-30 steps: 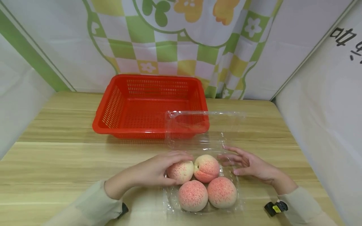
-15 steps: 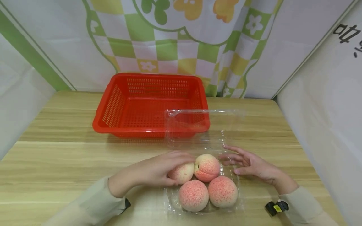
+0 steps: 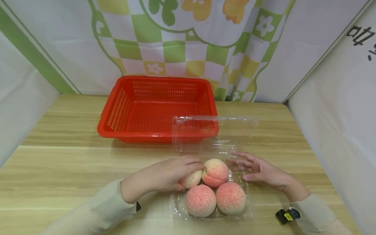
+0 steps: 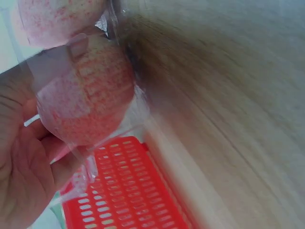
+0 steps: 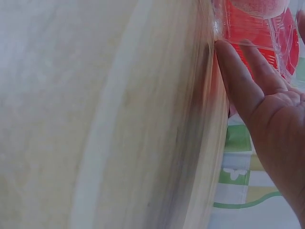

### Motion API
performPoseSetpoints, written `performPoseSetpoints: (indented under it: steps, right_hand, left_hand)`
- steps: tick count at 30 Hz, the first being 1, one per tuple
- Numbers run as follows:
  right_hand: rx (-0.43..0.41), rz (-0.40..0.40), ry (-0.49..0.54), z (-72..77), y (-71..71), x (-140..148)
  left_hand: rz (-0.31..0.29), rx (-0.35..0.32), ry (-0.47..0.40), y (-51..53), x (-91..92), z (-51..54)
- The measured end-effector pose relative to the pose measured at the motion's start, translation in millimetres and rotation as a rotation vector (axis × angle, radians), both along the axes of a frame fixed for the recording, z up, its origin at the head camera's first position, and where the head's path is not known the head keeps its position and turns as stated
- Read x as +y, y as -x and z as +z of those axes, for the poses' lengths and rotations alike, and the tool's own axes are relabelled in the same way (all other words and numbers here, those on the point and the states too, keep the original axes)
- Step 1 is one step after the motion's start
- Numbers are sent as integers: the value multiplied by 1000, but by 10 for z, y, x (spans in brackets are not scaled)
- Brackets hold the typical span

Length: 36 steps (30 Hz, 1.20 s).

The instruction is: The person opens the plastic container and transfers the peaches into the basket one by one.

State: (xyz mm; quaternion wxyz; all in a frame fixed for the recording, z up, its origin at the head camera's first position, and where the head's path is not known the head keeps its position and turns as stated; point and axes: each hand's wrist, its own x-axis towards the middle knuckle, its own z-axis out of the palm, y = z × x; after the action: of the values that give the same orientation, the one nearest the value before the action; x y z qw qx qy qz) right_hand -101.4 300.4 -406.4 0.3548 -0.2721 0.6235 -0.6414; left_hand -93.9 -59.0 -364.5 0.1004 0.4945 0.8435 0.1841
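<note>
Head view: my left fingers [image 3: 192, 167] hold one peach [image 3: 193, 180], right fingers [image 3: 248, 157] spread beside the clear box [image 3: 179, 209]; sideways lifting could drag it

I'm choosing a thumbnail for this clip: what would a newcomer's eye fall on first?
Probably the bright red basket at the back of the wooden table. Next, four pink-speckled peaches in the open clear container nearer the person, the left hand on the back-left peach and the right hand at the container's right side. The green-and-yellow checked curtain stands out behind.
</note>
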Motion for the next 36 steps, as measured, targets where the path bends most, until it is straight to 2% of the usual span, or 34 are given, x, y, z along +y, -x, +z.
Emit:
performPoseSetpoints:
  steps: [9,17,26,30,36]
  right_hand:
    - [-24,-11,-19,0,17,-17]
    - [-5,-12,-29,22,20,-39]
    - [11,-5,-20,28,1,-42]
    - [19,0,-16,27,-4,-34]
    - [12,-15,-27,26,-14,-23]
  left_hand:
    - [-30,-26,-66,87,-76,-48]
    - [-22,-44,-120,96,-133,-59]
    - [48,-134,-218,88,-239,-55]
    - [66,-144,-295,98,-286,-54]
    - [111,-177,-359,92,-338,-1]
